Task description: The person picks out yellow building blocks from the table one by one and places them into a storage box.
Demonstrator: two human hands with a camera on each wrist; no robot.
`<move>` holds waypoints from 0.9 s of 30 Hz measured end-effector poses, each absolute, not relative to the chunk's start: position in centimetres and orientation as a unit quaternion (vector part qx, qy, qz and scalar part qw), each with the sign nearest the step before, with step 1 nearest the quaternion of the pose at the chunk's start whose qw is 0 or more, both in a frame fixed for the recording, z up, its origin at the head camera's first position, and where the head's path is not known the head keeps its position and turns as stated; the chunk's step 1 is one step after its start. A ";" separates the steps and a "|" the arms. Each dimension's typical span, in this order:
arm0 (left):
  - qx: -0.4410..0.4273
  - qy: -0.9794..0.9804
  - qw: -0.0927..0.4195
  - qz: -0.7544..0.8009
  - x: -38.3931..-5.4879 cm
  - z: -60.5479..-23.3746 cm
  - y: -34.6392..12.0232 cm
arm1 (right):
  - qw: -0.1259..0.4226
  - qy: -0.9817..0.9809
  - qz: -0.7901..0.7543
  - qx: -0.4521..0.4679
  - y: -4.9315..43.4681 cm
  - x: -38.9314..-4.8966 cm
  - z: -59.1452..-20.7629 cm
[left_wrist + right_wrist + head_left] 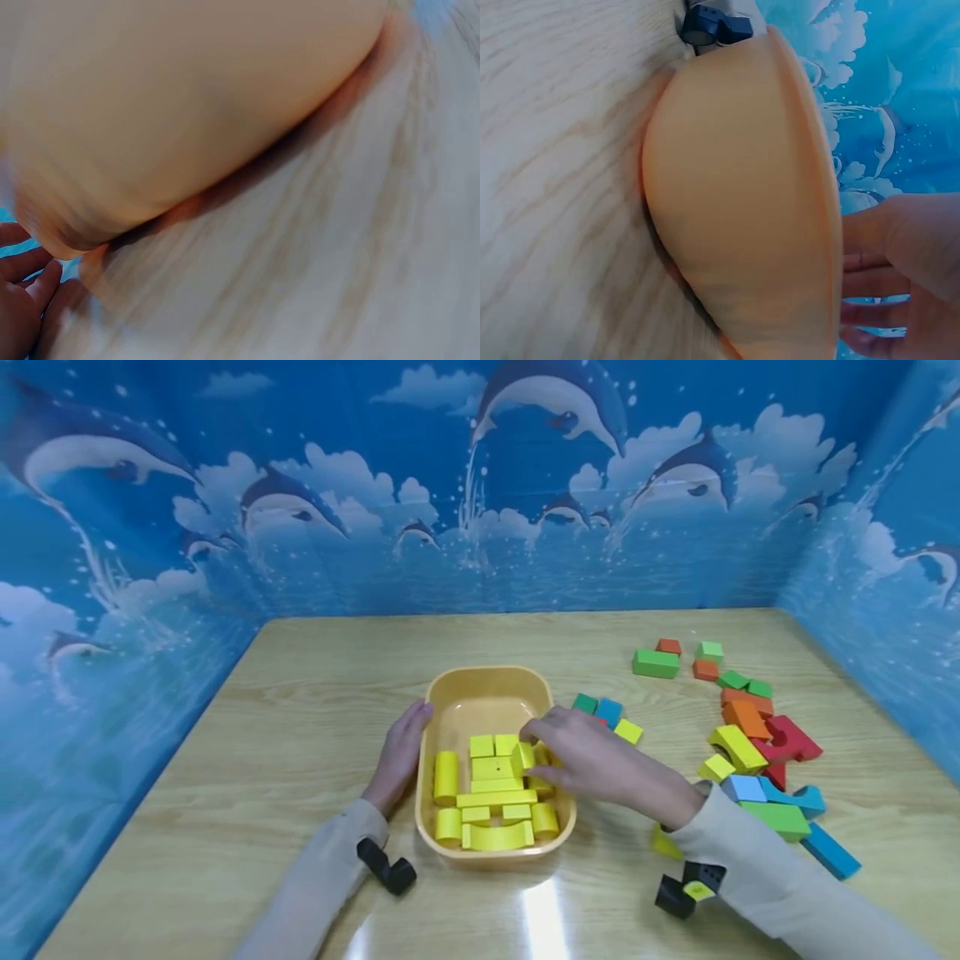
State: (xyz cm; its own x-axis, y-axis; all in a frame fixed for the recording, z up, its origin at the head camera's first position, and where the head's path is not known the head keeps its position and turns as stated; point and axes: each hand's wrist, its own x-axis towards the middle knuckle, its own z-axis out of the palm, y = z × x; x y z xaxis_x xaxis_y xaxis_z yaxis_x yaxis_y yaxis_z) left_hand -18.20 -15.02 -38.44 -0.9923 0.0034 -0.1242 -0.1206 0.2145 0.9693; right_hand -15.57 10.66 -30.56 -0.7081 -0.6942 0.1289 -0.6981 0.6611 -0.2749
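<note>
A tan plastic tub [487, 677] stands on the table with several yellow blocks [492, 768] laid flat inside, among them cylinders, cubes, bars and an arched piece. Over its right rim reaches my right hand [581, 752], thumb and fingers pinching a yellow block [522, 758] above the others. Against the tub's left outer wall rests my left hand [401, 747], its fingers extended along the side. The left wrist view shows the tub's wall [187, 112] with part of the left hand [22, 300]. In the right wrist view, the right hand [915, 262] bends over the rim.
Loose coloured blocks [750, 735] lie scattered along the right side of the table [322, 677]. A smaller group, including a blue block [608, 712], sits just beyond the right hand. A yellow block [666, 842] is partly hidden by the right forearm. Dolphin-printed cloth [487, 568] walls the table.
</note>
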 end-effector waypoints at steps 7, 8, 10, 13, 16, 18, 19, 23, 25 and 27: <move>-0.029 0.777 0.040 0.628 -18.2 -38.4 -14.9 | 0.025 -0.921 0.120 0.371 10.3 -15.6 -30.7; -0.028 0.777 0.040 0.628 -18.2 -38.4 -15.0 | 0.023 -0.922 0.117 0.369 10.2 -15.6 -30.7; -0.028 0.778 0.039 0.627 -18.1 -38.4 -15.0 | 0.023 -0.923 0.110 0.369 10.1 -15.6 -30.7; -0.031 0.781 0.037 0.623 -18.1 -38.4 -15.1 | 0.024 -0.924 0.097 0.370 10.1 -15.6 -30.6; -0.035 0.783 0.039 0.620 -18.1 -38.5 -15.1 | 0.026 -0.923 0.084 0.375 10.0 -15.7 -30.5; -0.036 0.783 0.039 0.620 -18.0 -38.4 -15.1 | 0.025 -0.921 0.073 0.382 9.9 -15.7 -30.4; -0.035 0.782 0.038 0.622 -18.0 -38.5 -15.1 | 0.023 -0.921 0.068 0.384 9.8 -15.6 -30.3; -0.032 0.776 0.039 0.628 -18.0 -38.4 -15.0 | 0.011 -0.920 0.060 0.386 9.6 -15.6 -30.3; -0.031 0.775 0.041 0.629 -18.1 -38.5 -15.0 | 0.008 -0.922 0.062 0.383 9.6 -15.5 -30.3; -0.034 0.776 0.043 0.628 -18.1 -38.5 -15.0 | 0.007 -0.922 0.063 0.381 9.6 -15.5 -30.3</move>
State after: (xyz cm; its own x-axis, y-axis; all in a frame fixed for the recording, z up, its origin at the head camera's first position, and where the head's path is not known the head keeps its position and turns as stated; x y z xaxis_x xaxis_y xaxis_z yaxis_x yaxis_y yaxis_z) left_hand -18.11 -15.00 -38.47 -0.9940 0.0009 -0.1092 -0.1066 0.2085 0.9722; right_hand -15.52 9.59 -30.35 -0.7099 -0.7015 0.0621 -0.7034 0.7020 -0.1114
